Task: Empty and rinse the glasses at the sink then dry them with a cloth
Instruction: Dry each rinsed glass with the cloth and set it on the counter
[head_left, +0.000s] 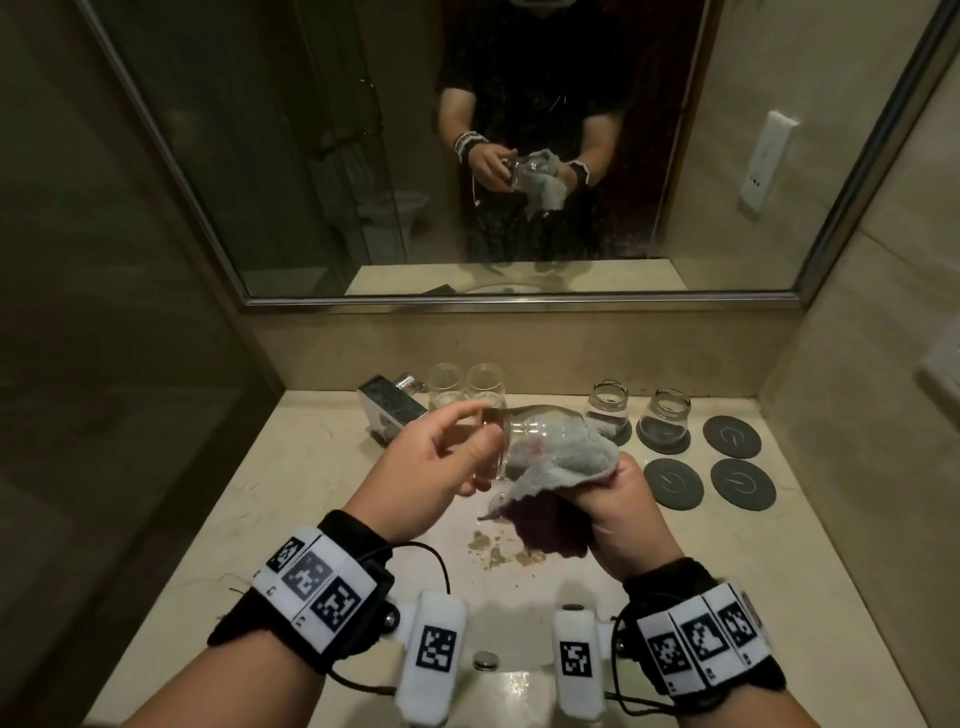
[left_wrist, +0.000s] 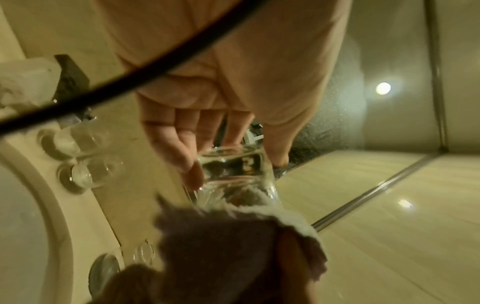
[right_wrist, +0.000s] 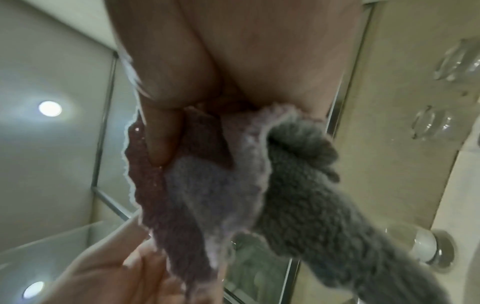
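Over the counter my left hand (head_left: 480, 431) grips a clear glass (head_left: 524, 434) by its base, with the glass lying on its side. My right hand (head_left: 613, 486) clutches a grey cloth (head_left: 571, 460), and part of that cloth is stuffed into the glass mouth. In the left wrist view the fingers (left_wrist: 182, 152) pinch the glass (left_wrist: 233, 170) with the cloth (left_wrist: 233, 236) below it. The right wrist view shows the bunched cloth (right_wrist: 285, 185) held under my thumb (right_wrist: 163, 133). Two upright glasses (head_left: 444, 387) (head_left: 485, 384) stand at the back. Two upturned glasses (head_left: 608, 415) (head_left: 667, 423) rest on coasters.
A chrome faucet (head_left: 387, 405) stands at the back left of the counter. Three bare dark coasters (head_left: 732, 435) (head_left: 672, 483) (head_left: 743, 483) lie at the right. The sink basin (head_left: 498, 696) with its drain (head_left: 485, 660) is below my wrists. Brownish stains (head_left: 498, 551) mark the counter. A mirror (head_left: 311, 156) covers the wall.
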